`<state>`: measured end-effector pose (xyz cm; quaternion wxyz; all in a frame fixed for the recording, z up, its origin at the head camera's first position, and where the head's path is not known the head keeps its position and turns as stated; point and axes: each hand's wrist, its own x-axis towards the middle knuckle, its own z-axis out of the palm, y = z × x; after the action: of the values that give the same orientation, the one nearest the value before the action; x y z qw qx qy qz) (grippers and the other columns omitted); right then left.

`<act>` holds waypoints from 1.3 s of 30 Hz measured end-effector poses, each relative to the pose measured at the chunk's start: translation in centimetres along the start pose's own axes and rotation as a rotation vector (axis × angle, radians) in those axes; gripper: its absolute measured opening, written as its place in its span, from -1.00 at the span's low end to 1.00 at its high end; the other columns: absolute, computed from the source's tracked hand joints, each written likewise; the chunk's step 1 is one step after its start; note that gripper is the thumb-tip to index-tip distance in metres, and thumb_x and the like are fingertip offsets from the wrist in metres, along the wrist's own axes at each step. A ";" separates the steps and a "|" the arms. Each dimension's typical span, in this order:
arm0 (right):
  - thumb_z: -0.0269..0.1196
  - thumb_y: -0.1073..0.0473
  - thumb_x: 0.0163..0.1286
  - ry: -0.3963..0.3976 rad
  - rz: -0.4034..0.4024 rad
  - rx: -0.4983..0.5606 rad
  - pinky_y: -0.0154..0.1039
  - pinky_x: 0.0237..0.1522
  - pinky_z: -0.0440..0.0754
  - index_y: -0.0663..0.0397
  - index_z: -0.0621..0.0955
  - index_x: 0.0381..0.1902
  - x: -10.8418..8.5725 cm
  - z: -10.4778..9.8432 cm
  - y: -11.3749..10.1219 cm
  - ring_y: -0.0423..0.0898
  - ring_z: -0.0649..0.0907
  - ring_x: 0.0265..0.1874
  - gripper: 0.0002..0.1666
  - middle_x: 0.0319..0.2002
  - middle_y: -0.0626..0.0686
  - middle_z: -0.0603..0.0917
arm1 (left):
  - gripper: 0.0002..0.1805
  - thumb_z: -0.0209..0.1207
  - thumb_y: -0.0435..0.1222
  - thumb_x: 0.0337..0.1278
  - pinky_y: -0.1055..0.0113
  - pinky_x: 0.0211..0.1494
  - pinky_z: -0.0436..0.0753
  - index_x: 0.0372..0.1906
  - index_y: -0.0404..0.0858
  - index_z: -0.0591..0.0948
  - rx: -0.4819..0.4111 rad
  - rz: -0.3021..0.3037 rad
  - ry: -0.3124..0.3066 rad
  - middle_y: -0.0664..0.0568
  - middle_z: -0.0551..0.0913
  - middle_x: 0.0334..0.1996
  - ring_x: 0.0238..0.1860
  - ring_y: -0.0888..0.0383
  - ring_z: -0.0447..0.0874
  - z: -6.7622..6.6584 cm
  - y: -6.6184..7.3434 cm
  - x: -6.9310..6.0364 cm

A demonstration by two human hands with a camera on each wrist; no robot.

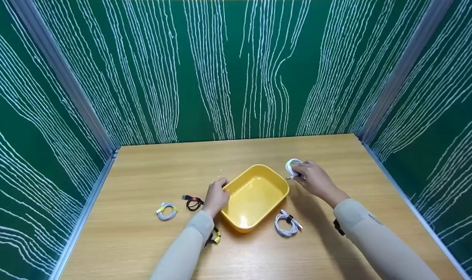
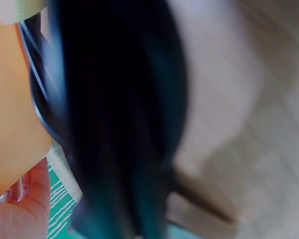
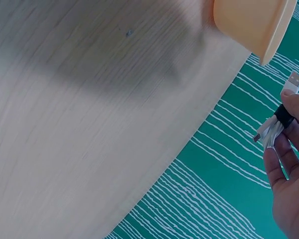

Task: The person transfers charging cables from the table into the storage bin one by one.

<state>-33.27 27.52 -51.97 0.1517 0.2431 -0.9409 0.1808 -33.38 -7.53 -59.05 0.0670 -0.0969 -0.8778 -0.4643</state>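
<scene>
With my left hand (image 1: 217, 197) I grip the left rim of a yellow plastic tub (image 1: 255, 199), which stands on the table with nothing visible inside. My right hand (image 1: 316, 181) holds a coiled white USB cable (image 1: 291, 166) just off the tub's right corner. The right wrist view shows its USB plug (image 3: 293, 79) and a black tie (image 3: 283, 116) pinched between thumb and fingers. A blurred dark shape (image 2: 119, 99) covers much of the left wrist view, leaving the tub's wall (image 2: 12, 109) and part of the left hand (image 2: 20, 216) visible.
Another white cable coil (image 1: 285, 228) lies near the tub's right side. To the left are a grey-white coil with yellow ties (image 1: 166, 212) and a black cable (image 1: 194, 203). A black-and-yellow item (image 1: 216, 236) is partly behind my left sleeve. Green patterned walls (image 1: 236, 77) enclose the wooden table (image 1: 134, 249).
</scene>
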 end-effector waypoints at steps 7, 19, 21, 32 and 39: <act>0.51 0.40 0.29 0.011 -0.045 0.003 0.20 0.07 0.74 0.23 0.80 -0.02 0.2 0.1 -0.6 0.22 0.71 -0.08 -0.71 -0.09 0.21 0.85 | -0.71 0.13 -0.58 0.09 0.09 -0.08 0.73 -0.14 -0.31 0.74 -0.040 0.061 0.014 -0.15 0.81 -0.24 -0.24 0.00 0.71 0.4 -1.5 0.4; 0.51 0.39 0.32 -0.002 -0.059 -0.012 0.09 -0.07 0.71 0.20 0.80 0.06 0.1 0.2 -1.6 0.10 0.63 -0.17 -0.66 -0.07 0.18 0.86 | -0.68 0.15 -0.50 0.06 0.24 -0.12 0.70 -0.15 -0.15 0.76 -0.011 0.079 0.023 0.02 0.82 -0.26 -0.25 0.12 0.72 2.0 -4.8 1.8; 0.52 0.38 0.32 -0.006 -0.061 -0.013 0.10 -0.05 0.72 0.21 0.80 0.07 0.1 0.2 -1.7 0.11 0.64 -0.17 -0.65 -0.05 0.18 0.86 | -0.68 0.15 -0.50 0.07 0.24 -0.10 0.70 -0.15 -0.14 0.76 -0.013 0.063 0.019 0.03 0.81 -0.25 -0.24 0.12 0.71 2.2 -5.2 2.0; 0.53 0.37 0.32 -0.024 -0.072 -0.012 0.10 -0.02 0.75 0.13 0.81 0.02 0.3 0.4 -2.4 0.12 0.66 -0.13 -0.68 -0.08 0.14 0.87 | -0.68 0.15 -0.47 0.10 0.21 -0.09 0.73 -0.17 -0.06 0.76 -0.008 0.012 -0.013 0.12 0.80 -0.27 -0.24 0.14 0.72 3.2 -7.1 3.1; 0.53 0.35 0.33 -0.043 -0.072 -0.007 0.10 0.05 0.77 0.12 0.81 0.02 0.5 0.5 -3.1 0.13 0.69 -0.08 -0.70 -0.06 0.12 0.87 | -0.67 0.14 -0.48 0.14 0.22 -0.08 0.71 -0.18 -0.02 0.75 -0.008 0.004 -0.025 0.11 0.79 -0.27 -0.23 0.15 0.70 3.0 -6.7 3.0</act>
<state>-32.19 24.62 -51.44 0.1386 0.2801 -0.9352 0.1664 -37.93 -8.45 -65.51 0.0566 -0.1047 -0.8766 -0.4662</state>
